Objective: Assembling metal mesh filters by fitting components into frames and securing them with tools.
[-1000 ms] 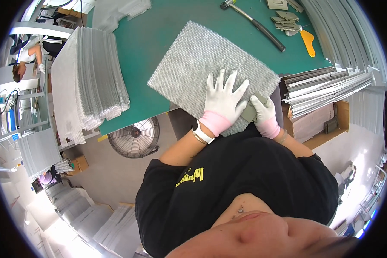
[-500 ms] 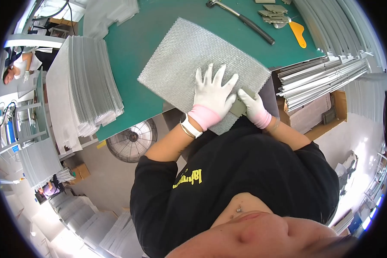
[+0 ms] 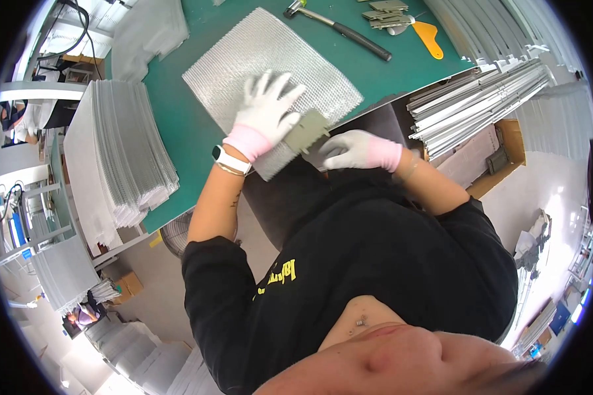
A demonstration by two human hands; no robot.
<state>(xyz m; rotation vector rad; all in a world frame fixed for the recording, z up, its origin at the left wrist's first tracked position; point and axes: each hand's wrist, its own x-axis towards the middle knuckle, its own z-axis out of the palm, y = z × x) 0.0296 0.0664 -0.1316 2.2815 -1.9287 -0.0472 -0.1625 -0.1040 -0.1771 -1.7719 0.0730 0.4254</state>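
A silver mesh sheet (image 3: 290,66) lies aslant on the green worktable (image 3: 168,125), its near corner jutting past the front edge. My left hand (image 3: 263,108), in a white glove with a pink cuff, rests on it with the fingers spread. The left thumb touches a flat olive-grey piece (image 3: 308,131) with notched edges, set over the sheet's near right part. To the right of that piece and apart from it is my gloved right hand (image 3: 361,150). Its fingers are loosely curled with a gap to the thumb, and nothing shows between them.
A hammer (image 3: 349,33), a yellow scraper (image 3: 428,39) and several olive-grey pieces (image 3: 385,13) lie at the back. Tall stacked mesh sheets (image 3: 122,151) stand at left. Pale metal strips (image 3: 474,105) and a cardboard box (image 3: 514,148) are right; a fan (image 3: 174,236) stands below the table.
My right hand has let go of the olive-grey piece and drawn away to the right. My left hand stays spread on the sheet. The whole view has shifted a little.
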